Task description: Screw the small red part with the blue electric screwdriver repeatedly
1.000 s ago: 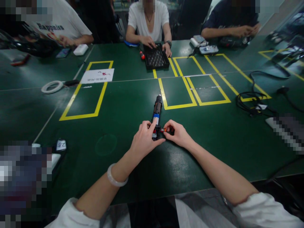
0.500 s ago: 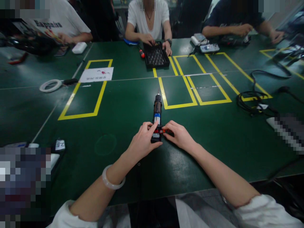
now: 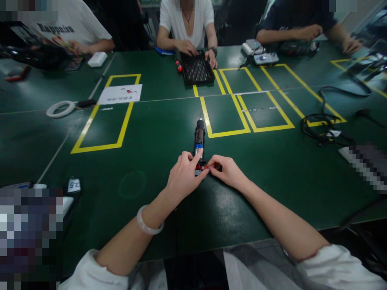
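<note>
In front of me on the green table lies a slim power screwdriver, its thin bit pointing away from me. It has a black nose, a brown section, a blue band and a silver part. Near its rear, red and orange pieces show between my hands. My left hand is closed around the rear part, index finger laid along the silver section and thumb close to the orange piece. On the other side, my right hand pinches at a small orange piece, perhaps a wire or connector; its exact kind is too small to tell.
Across the table, a co-worker's hands work at a black tray of small parts. A white tape roll and a printed sheet lie left. Coiled black cable lies right. Yellow tape marks rectangles on the tabletop.
My left thumb has moved up to the orange piece beside my right fingertips. The screwdriver stays in about the same place, and the whole view has shifted slightly.
</note>
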Motion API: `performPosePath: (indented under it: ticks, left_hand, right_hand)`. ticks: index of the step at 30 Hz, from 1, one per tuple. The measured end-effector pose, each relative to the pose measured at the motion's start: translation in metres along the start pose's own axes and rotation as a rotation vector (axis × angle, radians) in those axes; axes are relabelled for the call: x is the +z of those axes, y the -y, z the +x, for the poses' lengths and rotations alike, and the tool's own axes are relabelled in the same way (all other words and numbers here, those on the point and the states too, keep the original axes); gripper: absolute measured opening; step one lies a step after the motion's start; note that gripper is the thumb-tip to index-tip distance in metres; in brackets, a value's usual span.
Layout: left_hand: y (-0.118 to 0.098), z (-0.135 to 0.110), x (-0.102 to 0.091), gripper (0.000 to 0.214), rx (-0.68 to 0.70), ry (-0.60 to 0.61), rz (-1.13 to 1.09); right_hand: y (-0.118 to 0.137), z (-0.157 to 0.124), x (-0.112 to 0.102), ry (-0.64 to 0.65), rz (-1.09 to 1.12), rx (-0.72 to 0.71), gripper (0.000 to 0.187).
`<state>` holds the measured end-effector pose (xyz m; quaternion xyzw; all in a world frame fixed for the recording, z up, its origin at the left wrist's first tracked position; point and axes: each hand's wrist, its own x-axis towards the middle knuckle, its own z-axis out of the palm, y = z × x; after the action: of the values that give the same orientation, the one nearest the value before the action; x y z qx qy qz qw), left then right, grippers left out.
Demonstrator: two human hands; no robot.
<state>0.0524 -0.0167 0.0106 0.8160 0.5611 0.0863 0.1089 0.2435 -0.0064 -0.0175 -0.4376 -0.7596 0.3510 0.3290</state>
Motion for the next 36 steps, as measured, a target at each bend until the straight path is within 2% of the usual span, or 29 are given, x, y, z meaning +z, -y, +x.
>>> performPosePath:
  ticks: [5, 13, 25, 36]
  left_hand:
    - [0.002, 0.002, 0.005, 0.07, 0.02, -0.04, 0.054]
    - [0.005, 0.001, 0.006, 0.077, 0.018, -0.05, 0.029]
    - [0.008, -0.002, 0.004, 0.071, -0.003, -0.075, -0.004]
    - [0.017, -0.008, 0.002, 0.07, 0.016, -0.067, -0.051]
  right_hand:
    - [-0.002, 0.001, -0.002, 0.017, 0.038, -0.045, 0.01]
    - [-0.003, 0.0, -0.001, -0.007, 0.113, -0.02, 0.01]
    - [0.003, -0.001, 0.006, -0.036, 0.138, 0.019, 0.016]
    - [0.007, 0.0, 0.006, -0.004, 0.15, 0.0, 0.016]
